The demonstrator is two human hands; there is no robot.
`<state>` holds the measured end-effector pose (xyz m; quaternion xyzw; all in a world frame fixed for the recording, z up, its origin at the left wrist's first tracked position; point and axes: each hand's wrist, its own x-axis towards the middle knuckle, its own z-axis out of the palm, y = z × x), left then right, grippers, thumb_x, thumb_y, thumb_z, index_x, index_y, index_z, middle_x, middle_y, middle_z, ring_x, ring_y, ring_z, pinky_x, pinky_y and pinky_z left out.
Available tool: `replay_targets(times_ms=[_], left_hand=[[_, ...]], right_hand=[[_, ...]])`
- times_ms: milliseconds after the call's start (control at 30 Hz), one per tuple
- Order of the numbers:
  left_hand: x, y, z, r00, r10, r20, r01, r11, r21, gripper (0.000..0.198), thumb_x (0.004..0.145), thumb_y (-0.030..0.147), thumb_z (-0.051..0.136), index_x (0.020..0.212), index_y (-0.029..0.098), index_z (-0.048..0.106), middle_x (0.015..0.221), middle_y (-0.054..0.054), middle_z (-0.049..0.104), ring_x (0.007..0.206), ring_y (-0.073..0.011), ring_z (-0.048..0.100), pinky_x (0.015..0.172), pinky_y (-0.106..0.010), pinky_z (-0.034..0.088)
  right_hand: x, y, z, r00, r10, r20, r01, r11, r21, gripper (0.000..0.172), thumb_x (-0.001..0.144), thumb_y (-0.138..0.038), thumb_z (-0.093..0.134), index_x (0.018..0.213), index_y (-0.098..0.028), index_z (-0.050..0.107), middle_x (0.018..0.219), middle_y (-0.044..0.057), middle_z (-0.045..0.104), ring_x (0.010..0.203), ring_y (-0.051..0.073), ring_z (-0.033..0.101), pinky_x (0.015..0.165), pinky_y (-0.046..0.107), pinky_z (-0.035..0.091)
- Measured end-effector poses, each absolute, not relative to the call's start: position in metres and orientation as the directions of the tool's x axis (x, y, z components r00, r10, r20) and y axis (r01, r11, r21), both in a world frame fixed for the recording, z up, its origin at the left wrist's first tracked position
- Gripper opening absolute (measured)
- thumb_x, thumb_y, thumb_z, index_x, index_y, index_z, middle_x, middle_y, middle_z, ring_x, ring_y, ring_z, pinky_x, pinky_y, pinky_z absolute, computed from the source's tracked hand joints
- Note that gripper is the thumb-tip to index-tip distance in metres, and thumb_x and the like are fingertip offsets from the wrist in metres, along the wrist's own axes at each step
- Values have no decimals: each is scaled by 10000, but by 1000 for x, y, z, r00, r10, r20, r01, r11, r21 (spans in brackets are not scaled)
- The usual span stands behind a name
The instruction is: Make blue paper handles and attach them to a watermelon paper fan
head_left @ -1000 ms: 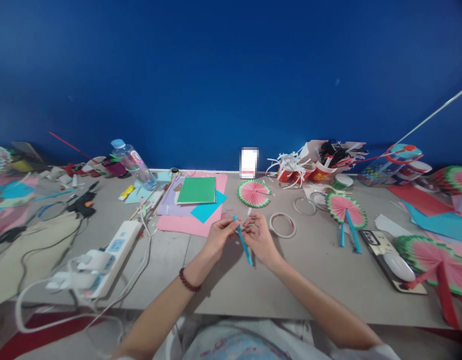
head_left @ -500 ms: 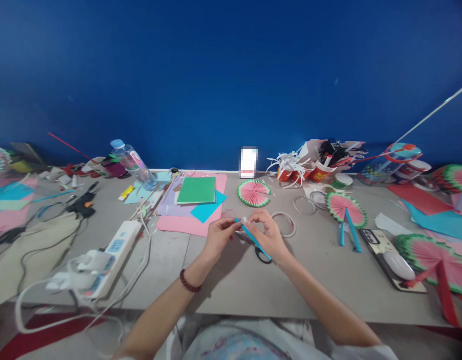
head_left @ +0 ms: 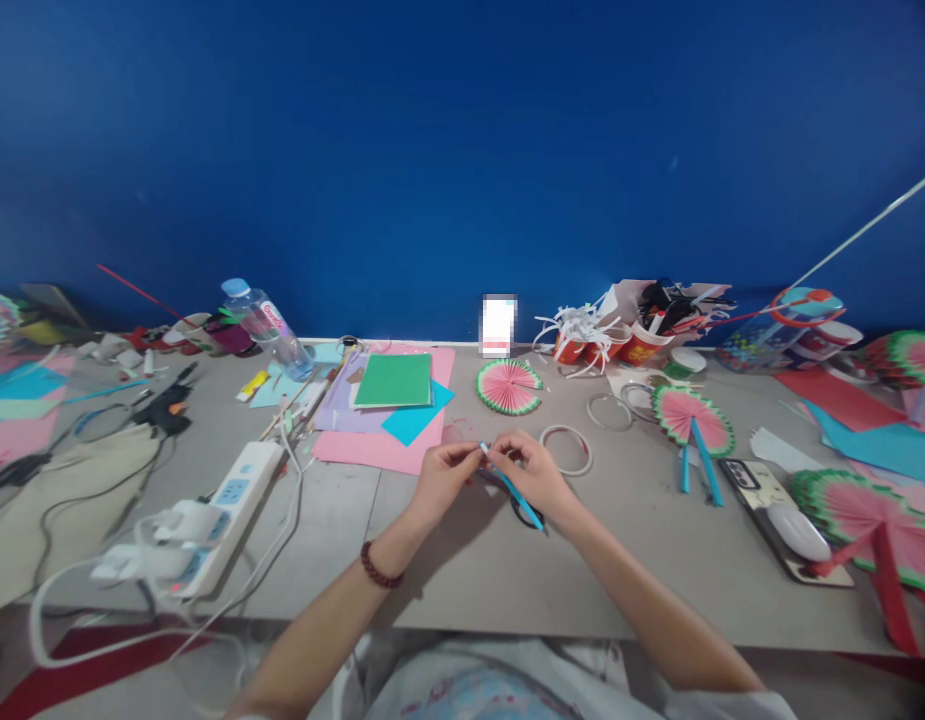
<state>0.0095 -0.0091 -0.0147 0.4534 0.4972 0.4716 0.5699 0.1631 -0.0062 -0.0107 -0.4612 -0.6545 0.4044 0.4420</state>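
meanwhile, one blue paper stick (head_left: 516, 490) was held between my two hands above the table (head_left: 462, 570). my left hand (head_left: 445, 474) pinched its upper tip with thumb and forefinger; my right hand (head_left: 535, 476) curled shut around its middle, the lower end jutting below that palm. two white tape rings (head_left: 588, 458) lay just beyond my right hand, one round paper fan (head_left: 509, 387) farther back.

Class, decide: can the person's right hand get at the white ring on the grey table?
Probably yes: the white ring lies bare just beyond the right hand, though that hand pinches a thin blue stick.
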Motion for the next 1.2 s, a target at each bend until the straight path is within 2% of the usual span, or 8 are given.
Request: replay_targets(times_ms=[1200], left_hand=[[11, -11, -15, 84, 986, -144, -45, 148, 988, 273, 648, 382, 714, 790, 152, 752, 689, -74, 716, 627, -177, 626, 444, -204, 407]], right_hand=[[165, -6, -14, -155, 981, 115, 204, 146, -968, 191, 766, -339, 610, 647, -193, 579, 674, 6, 591, 612, 138, 580, 578, 260, 455]])
